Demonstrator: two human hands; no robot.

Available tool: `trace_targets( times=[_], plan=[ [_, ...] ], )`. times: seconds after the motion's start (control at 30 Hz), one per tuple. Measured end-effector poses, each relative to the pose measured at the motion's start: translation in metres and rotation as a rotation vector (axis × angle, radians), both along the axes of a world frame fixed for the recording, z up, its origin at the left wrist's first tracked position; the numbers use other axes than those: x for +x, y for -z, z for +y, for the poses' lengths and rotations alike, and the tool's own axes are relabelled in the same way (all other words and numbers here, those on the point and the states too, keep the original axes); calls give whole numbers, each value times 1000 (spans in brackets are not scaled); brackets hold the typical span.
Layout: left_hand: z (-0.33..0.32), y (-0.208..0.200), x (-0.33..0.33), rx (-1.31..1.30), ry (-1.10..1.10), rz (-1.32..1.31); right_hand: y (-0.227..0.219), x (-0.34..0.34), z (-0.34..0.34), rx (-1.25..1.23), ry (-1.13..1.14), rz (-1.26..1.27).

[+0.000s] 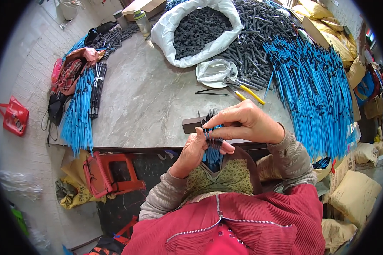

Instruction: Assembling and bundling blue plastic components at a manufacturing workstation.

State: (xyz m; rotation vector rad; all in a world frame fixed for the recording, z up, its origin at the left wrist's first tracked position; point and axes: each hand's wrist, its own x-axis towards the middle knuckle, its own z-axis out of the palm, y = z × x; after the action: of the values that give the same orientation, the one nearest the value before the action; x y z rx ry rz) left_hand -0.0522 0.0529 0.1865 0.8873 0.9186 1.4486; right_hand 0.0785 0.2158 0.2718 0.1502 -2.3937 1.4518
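Just past the near table edge, my left hand (190, 152) is closed around a bundle of thin blue rods with black ends (214, 154). The rods point down toward my lap, their black tips upward. My right hand (247, 122) reaches over from the right, thumb and fingers pinched at the top of the bundle. What exactly its fingertips grip is too small to make out. Behind the bundle, a dark rectangular block (192, 125) sits at the table's edge. Pliers with yellow handles (252, 94) lie beyond my right hand.
A white sack (164, 36) of black parts stands at the back, beside a heap of black pieces (254, 29). Many blue rods (310, 93) cover the right side; another blue bundle (78, 112) lies left. A plastic-lined dish (198, 75) is mid-table. A red stool (127, 185) stands below.
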Motion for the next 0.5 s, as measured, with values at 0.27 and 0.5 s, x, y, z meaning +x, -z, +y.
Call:
trace_targets(
  times=[0.27,0.5],
  plan=[
    [5,-10,4,-96,-70,-27,-5,2,2,50,132,-9],
    [5,-2,1,-30,-79,-56,0,19,19,41,240,-4]
  ],
)
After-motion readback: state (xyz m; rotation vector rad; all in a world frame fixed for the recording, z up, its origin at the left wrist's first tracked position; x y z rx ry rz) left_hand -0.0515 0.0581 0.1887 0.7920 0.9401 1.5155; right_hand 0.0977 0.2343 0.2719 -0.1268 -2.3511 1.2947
